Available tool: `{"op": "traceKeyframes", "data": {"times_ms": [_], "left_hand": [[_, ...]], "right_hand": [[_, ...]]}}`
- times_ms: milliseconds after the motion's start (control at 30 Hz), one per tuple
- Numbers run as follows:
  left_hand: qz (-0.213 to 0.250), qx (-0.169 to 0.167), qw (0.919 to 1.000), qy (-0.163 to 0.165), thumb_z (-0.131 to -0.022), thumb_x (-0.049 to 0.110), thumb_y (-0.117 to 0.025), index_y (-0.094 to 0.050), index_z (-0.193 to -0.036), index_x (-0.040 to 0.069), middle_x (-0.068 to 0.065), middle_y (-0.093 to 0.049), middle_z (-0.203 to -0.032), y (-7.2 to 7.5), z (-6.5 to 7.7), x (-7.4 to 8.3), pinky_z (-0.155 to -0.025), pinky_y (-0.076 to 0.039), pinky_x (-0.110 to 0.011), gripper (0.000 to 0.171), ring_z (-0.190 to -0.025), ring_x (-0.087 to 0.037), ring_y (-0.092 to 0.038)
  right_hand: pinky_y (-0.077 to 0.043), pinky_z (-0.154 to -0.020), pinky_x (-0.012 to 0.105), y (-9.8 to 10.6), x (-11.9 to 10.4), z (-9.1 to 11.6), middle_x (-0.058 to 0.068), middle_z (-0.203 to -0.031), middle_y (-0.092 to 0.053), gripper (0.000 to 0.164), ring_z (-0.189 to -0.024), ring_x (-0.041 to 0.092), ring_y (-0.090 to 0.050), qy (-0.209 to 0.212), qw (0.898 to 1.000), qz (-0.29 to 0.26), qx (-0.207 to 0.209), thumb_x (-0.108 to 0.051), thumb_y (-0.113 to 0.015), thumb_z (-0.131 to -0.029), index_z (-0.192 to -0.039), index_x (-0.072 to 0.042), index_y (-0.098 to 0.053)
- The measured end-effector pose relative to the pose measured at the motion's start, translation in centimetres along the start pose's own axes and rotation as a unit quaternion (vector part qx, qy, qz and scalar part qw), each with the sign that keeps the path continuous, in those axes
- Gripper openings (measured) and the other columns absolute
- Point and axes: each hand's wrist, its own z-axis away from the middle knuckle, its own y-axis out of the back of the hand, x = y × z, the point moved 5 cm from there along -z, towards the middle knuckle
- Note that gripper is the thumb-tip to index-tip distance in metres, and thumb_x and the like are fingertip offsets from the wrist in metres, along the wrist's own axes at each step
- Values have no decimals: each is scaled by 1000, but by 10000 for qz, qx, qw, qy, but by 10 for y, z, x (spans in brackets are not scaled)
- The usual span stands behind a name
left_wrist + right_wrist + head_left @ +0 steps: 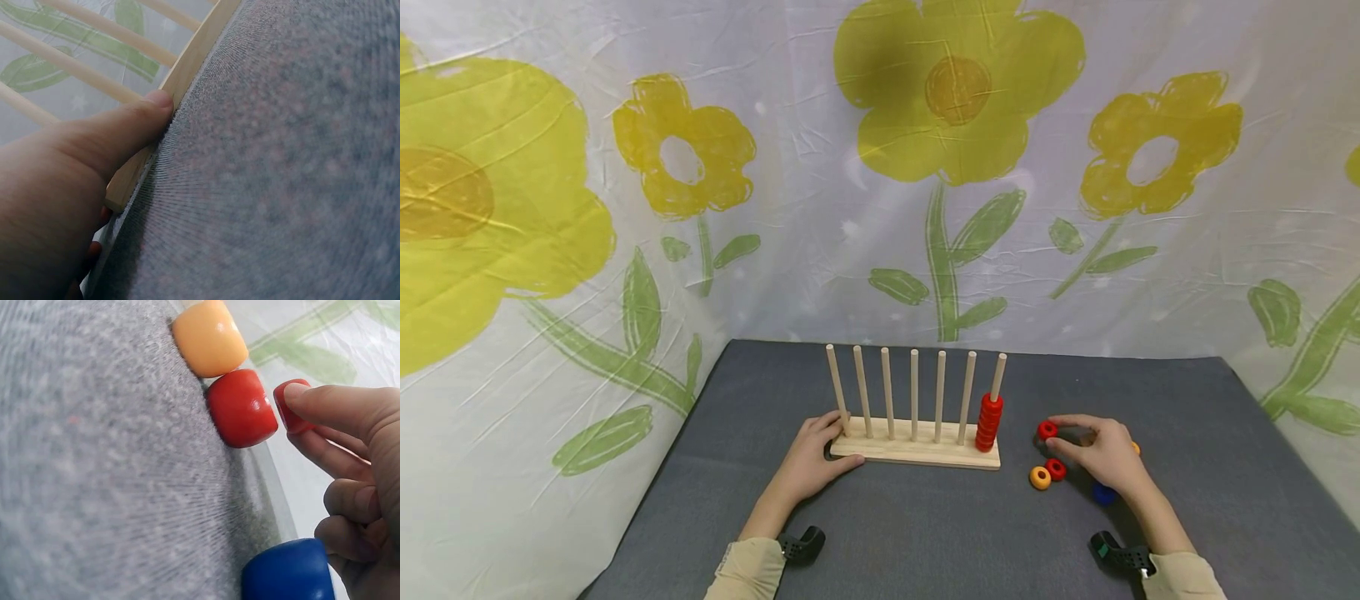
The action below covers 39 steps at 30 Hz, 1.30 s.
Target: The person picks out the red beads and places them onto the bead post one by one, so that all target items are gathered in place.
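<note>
A wooden peg board (917, 452) with several upright pegs stands on the table. Red rings (988, 423) are stacked on its rightmost peg, whose top stays bare. My left hand (811, 454) grips the board's left end, the thumb along the front edge and the other fingers behind. Right of the board, my right hand (1105, 452) pinches a red ring (292, 406) between thumb and fingertips. Close by the held ring lie another red ring (242, 409) and a yellow ring (210, 339), side by side on the cloth. A blue ring (289, 572) sits below the right hand.
Dark grey cloth (925, 533) covers the table. Partly behind the right hand, another yellow ring (1136, 448) shows. A white curtain with painted flowers (805, 250) hangs behind the table and along its sides. Each wrist wears a black strap (802, 546).
</note>
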Motion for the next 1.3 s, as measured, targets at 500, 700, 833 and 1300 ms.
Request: {"op": "traceKeyframes", "data": {"times_ms": [500,700,833,1300], "left_hand": [[28,-13,10000,25,-89,40,-87,-61,-150,4,-17,-52,-158,-1,0,-1,-114,-43,-62,75,-142,-40,-47],[-15,-17,10000,29,-90,41,-87,-61,-150,5,-16,-52,-158,-1,0,-2,-114,-43,-61,75,-142,-40,-47],[-52,-27,10000,34,-90,42,-87,-61,-151,6,-16,-52,-158,-1,0,-3,-114,-43,-61,75,-142,-39,-47],[-55,-55,10000,56,-90,42,-86,-60,-151,7,-16,-52,-159,-1,-1,-2,-114,-43,-61,75,-142,-39,-47]], "right_hand": [[-21,-43,22,11,-14,-2,-14,-52,-26,30,-46,2,-18,68,9993,178,335,-23,-87,-91,-118,-10,-80],[-22,-42,23,16,-21,-2,-15,-51,-26,31,-46,3,-18,140,9988,144,446,-25,-87,-91,-118,-12,-80],[-23,-41,24,18,-25,-1,-15,-50,-27,30,-45,3,-19,182,9985,143,497,-25,-87,-91,-118,-13,-80],[-24,-41,26,27,-35,1,-12,-51,-28,30,-45,4,-21,390,9966,237,690,-21,-87,-91,-119,-13,-80]]}}
